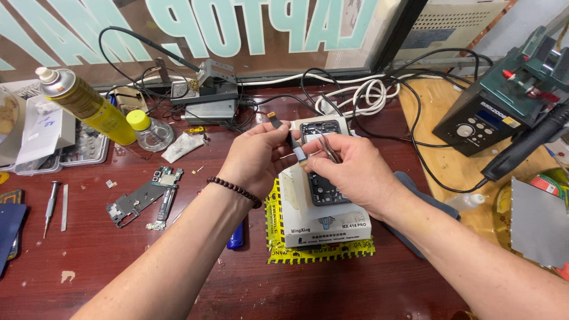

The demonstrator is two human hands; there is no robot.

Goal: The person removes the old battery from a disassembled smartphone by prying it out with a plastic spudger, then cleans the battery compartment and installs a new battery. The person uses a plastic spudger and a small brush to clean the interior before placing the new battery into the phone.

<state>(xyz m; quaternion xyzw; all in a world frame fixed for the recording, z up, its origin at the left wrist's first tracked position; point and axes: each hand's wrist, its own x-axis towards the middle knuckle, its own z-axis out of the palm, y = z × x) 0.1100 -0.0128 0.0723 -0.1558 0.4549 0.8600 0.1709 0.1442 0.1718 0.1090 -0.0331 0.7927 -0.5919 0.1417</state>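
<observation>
Both hands raised above the white box at mid-bench. Left hand: fingertip grip closed on a small phone part with a thin black ribbon sticking up, held level, apparently to steady it. Right hand: grip clamped on tweezers, tips at the part. A phone frame rests flat on the box beneath. Circuit board and screwdriver lie left on the bench; yellow spray can behind.

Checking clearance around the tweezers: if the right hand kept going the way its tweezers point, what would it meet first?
The right hand aims its tweezers left, so they would likely first meet the small flex part pinched in the left hand; depth is unclear.
</observation>
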